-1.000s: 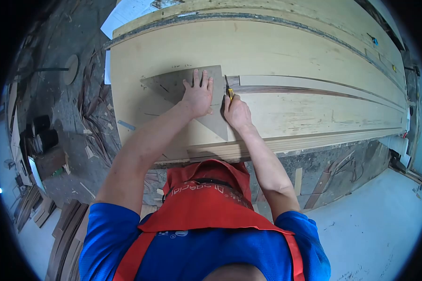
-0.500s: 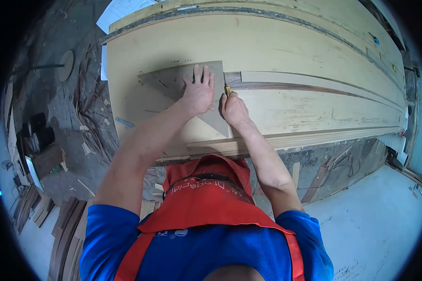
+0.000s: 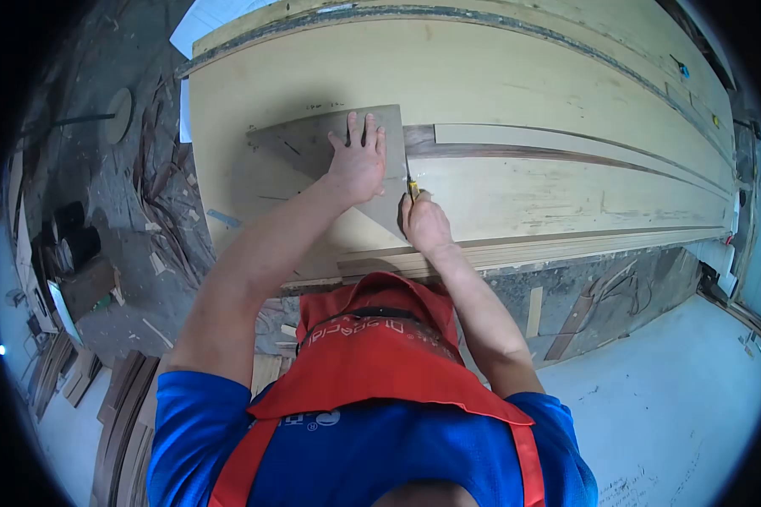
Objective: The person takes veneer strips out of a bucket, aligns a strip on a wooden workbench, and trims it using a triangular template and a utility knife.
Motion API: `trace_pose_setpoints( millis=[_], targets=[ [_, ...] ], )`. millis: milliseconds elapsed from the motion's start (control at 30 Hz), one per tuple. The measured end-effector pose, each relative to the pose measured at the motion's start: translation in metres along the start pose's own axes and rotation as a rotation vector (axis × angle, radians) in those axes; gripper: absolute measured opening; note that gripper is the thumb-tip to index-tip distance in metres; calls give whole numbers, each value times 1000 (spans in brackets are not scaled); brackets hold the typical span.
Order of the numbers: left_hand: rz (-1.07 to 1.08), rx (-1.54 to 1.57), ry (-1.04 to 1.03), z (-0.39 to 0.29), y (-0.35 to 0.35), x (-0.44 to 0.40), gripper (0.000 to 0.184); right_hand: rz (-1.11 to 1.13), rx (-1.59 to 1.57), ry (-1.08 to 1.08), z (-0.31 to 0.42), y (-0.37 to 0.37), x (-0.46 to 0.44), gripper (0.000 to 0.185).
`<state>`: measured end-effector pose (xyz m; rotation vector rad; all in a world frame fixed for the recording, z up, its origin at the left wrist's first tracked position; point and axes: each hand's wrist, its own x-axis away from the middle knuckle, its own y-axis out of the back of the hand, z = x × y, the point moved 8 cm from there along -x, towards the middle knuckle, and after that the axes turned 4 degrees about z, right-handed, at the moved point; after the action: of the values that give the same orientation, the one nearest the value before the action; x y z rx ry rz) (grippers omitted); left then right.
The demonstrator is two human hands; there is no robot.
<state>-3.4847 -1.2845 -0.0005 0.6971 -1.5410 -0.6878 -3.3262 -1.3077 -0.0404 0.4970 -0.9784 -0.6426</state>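
My left hand [image 3: 359,167] lies flat with its fingers spread on a grey triangular board [image 3: 313,139], pressing it against the pale wooden workbench [image 3: 304,72]. Closed round a yellow utility knife [image 3: 413,188], my right hand [image 3: 427,224] rests beside the board's straight right edge. The knife's tip points away from me along that edge. A dark veneer strip [image 3: 465,150] runs off to the right from the board's edge, with a pale strip [image 3: 516,136] lying along it. Whether the veneer continues under the board is hidden.
Long thin wooden strips [image 3: 516,252] lie along the bench's near edge. A small blue-grey strip [image 3: 223,219] is at the left. At the far right lies a blue-handled tool [image 3: 681,69]. Curved dark wood pieces [image 3: 123,414] stand on the floor at lower left.
My right hand has drawn the utility knife towards me along the board's edge. My left hand stays pressed on the board.
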Motion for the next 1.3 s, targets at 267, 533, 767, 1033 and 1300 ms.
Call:
trace_pose_setpoints(
  millis=[267,533,767,1033,1300],
  targets=[
    [-33,4,-4,-1,11,-7,111,-19,5,2,0,7,-8,42],
    [22,-68,-49,-9,15,-8,111,-19,-10,-11,1,6,-2,44],
    [-159,-65,-117,-4,23,-8,115,-38,-4,-20,-1,6,-4,43],
    [-61,366,-165,4,10,-20,93,-8,-20,-38,-1,5,-3,43],
    [-38,264,-102,-5,8,-33,74,-13,-10,-25,-1,8,-6,43]
  ],
)
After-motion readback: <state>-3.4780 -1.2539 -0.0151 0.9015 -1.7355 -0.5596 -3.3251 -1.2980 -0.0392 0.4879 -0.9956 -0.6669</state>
